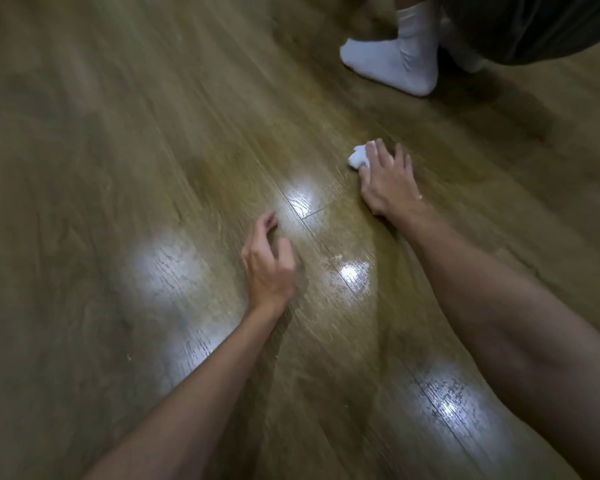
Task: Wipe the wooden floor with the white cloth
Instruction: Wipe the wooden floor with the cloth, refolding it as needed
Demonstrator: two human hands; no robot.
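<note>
The left hand (269, 263) hangs just above the wooden floor (118, 133) at centre, fingers loosely curled, holding nothing. To its right and farther off, the right hand (385, 180) presses down with fingers spread over the white cloth (358, 157), which is bunched small beneath the fingertips; only a lump shows at the hand's far left. A socked foot (395, 57) stands at far right, beyond the cloth. Risk: the wad is so small that fingers may ride off it and drag bare on the boards, and glossy patches suggest a slippery surface. The crumpled cloth shows no clear long axis or heading.
</note>
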